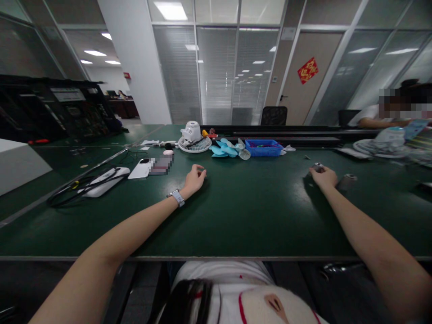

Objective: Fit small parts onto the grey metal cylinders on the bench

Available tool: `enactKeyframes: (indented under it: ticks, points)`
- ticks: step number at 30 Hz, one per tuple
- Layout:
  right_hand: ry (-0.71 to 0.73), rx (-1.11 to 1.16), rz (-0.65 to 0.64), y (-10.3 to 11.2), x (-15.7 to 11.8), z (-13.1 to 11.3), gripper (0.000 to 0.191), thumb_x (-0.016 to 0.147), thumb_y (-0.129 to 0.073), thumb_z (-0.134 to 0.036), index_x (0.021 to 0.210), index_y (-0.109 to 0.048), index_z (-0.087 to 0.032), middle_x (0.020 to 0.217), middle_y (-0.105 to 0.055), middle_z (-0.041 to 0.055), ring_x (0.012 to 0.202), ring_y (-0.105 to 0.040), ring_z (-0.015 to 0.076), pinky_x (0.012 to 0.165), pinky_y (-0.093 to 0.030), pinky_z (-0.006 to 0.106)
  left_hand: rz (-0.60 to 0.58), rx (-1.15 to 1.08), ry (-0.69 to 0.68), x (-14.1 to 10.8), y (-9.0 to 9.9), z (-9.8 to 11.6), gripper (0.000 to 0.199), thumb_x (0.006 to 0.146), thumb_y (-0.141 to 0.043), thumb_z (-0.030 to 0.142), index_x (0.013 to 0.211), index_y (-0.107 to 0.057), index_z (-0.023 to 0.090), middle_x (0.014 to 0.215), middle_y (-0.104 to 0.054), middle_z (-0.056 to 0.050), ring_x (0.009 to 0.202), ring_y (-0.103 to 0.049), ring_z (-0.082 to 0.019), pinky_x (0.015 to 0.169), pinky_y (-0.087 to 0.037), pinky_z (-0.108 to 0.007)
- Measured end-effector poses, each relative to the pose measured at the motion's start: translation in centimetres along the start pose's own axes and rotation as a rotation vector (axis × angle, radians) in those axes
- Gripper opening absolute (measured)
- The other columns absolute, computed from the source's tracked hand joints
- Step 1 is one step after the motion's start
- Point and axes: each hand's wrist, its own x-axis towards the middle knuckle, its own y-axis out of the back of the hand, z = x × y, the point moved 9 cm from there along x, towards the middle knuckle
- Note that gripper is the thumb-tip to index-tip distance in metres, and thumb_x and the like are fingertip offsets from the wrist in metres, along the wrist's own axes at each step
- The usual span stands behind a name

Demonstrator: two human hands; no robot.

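My left hand [195, 179] rests on the green table [249, 216], loosely curled, with a gap between thumb and fingers and nothing visible in it. A watch [177, 197] is on that wrist. Further right, my right hand [324, 177] has its fingers closed around a small grey metal part [317, 167], close to the tabletop; the fingers hide much of it. Just right of that hand stands a grey cylindrical part [348, 181], partly behind the wrist.
At the back are a white fan [192, 132], light-blue fan blades [224, 148] and a blue basket [264, 148]. Left lie a white phone [140, 169] and a white power bank-like object [104, 183] with black cable. A co-worker [374, 116] sits far right.
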Motion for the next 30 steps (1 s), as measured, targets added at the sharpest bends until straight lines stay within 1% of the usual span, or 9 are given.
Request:
enactKeyframes:
  ticks: [8, 10, 12, 15, 18, 21, 23, 25, 30]
  points:
    - [0.007, -0.084, 0.074, 0.4, 0.1, 0.2, 0.04, 0.081, -0.07, -0.046, 0.107, -0.076, -0.015, 0.107, -0.073, 0.0195, 0.092, -0.064, 0.0294, 0.076, -0.042, 0.037, 0.005, 0.002, 0.008, 0.1, 0.0, -0.2, 0.021, 0.093, -0.053, 0.033, 0.111, -0.051, 0.021, 0.092, -0.074, -0.006, 0.086, -0.07, -0.021, 0.08, -0.049, -0.033]
    - [0.039, -0.084, 0.096, 0.6, -0.3, -1.0, 0.041, 0.079, -0.072, -0.048, 0.106, -0.076, -0.017, 0.105, -0.074, 0.0171, 0.092, -0.066, 0.0288, 0.076, -0.044, 0.037, 0.01, 0.0, 0.005, 0.2, -0.1, -0.4, 0.022, 0.093, -0.053, 0.033, 0.111, -0.051, 0.021, 0.092, -0.074, -0.006, 0.086, -0.07, -0.021, 0.079, -0.049, -0.034]
    - [0.129, -0.023, 0.086, 0.2, -1.8, -3.7, 0.042, 0.077, -0.073, -0.049, 0.105, -0.076, -0.018, 0.101, -0.075, 0.0136, 0.09, -0.067, 0.0273, 0.075, -0.046, 0.035, 0.015, 0.001, -0.02, 0.2, -0.1, -0.2, 0.023, 0.093, -0.053, 0.033, 0.112, -0.051, 0.02, 0.093, -0.073, -0.007, 0.086, -0.069, -0.021, 0.079, -0.05, -0.034]
    - [0.356, 0.154, -0.07, -2.3, -6.6, -10.1, 0.046, 0.072, -0.075, -0.054, 0.097, -0.077, -0.016, 0.09, -0.075, 0.0102, 0.082, -0.068, 0.0252, 0.071, -0.048, 0.032, 0.026, 0.004, -0.125, -0.3, 0.1, 1.5, 0.027, 0.091, -0.057, 0.035, 0.112, -0.052, 0.02, 0.097, -0.073, -0.008, 0.091, -0.069, -0.022, 0.082, -0.05, -0.035]
    - [0.597, 0.37, -0.379, -6.1, -14.3, -17.1, 0.051, 0.069, -0.076, -0.059, 0.095, -0.077, -0.015, 0.079, -0.074, 0.0071, 0.07, -0.066, 0.022, 0.063, -0.047, 0.03, 0.0, -0.024, -0.264, -1.6, 0.3, 4.6, 0.029, 0.089, -0.061, 0.035, 0.113, -0.051, 0.021, 0.098, -0.074, -0.007, 0.095, -0.07, -0.023, 0.089, -0.05, -0.038]
    - [0.739, 0.513, -0.606, -8.6, -21.8, -22.0, 0.052, 0.067, -0.078, -0.059, 0.097, -0.078, -0.017, 0.072, -0.072, 0.0044, 0.061, -0.062, 0.019, 0.056, -0.045, 0.028, -0.054, -0.084, -0.364, -2.9, 0.3, 7.6, 0.033, 0.088, -0.064, 0.034, 0.115, -0.05, 0.022, 0.106, -0.074, -0.007, 0.107, -0.069, -0.022, 0.097, -0.048, -0.039]
    - [0.774, 0.569, -0.679, -9.5, -25.1, -23.8, 0.045, 0.066, -0.08, -0.054, 0.094, -0.078, -0.019, 0.07, -0.072, 0.0032, 0.06, -0.062, 0.0185, 0.056, -0.045, 0.028, -0.084, -0.135, -0.383, -3.3, 0.2, 8.8, 0.034, 0.086, -0.067, 0.033, 0.114, -0.05, 0.022, 0.113, -0.073, -0.008, 0.112, -0.067, -0.022, 0.099, -0.048, -0.038]
    - [0.789, 0.614, -0.736, -10.3, -27.1, -24.7, 0.036, 0.066, -0.081, -0.048, 0.091, -0.077, -0.022, 0.071, -0.072, 0.002, 0.063, -0.064, 0.0193, 0.057, -0.046, 0.029, -0.118, -0.181, -0.378, -3.3, -0.2, 9.3, 0.034, 0.087, -0.067, 0.033, 0.114, -0.05, 0.023, 0.115, -0.073, -0.008, 0.114, -0.067, -0.022, 0.098, -0.05, -0.036]
    - [0.815, 0.616, -0.756, -11.4, -28.2, -24.7, 0.026, 0.071, -0.078, -0.044, 0.089, -0.075, -0.025, 0.075, -0.073, 0.0007, 0.066, -0.066, 0.0202, 0.061, -0.048, 0.03, -0.099, -0.163, -0.331, -2.4, -0.9, 8.6, 0.039, 0.084, -0.069, 0.029, 0.117, -0.05, 0.023, 0.103, -0.077, -0.005, 0.103, -0.072, -0.022, 0.093, -0.052, -0.035]
